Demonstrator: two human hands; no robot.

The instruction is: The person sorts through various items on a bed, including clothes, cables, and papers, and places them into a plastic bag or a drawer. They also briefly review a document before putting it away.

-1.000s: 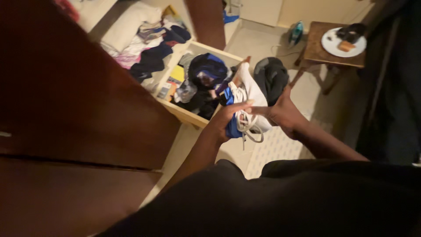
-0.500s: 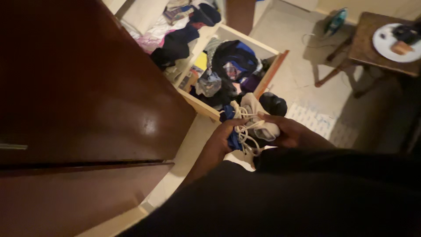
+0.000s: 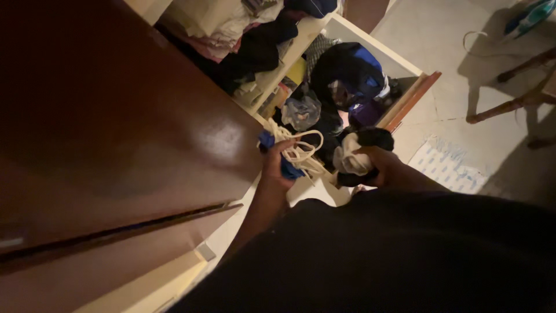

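The left hand (image 3: 277, 165) grips a blue garment (image 3: 285, 168) with white cords (image 3: 301, 152); the right hand (image 3: 379, 165) clutches a cream-and-black bundle (image 3: 350, 159).

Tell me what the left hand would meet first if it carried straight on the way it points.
Likely the grey bundled cloth in the open drawer, just beyond the left hand; depth is unclear.

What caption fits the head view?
Left hand grips blue cloth with white laces; right hand holds pale bundle over open drawer.

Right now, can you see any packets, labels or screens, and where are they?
yellow flat pack: at the drawer's left edge beside the dark clothes; plain yellow, partly hidden.
small printed packet: just below it in the open drawer; flat, orange and dark, too blurred to say more.
No screens or signs show.
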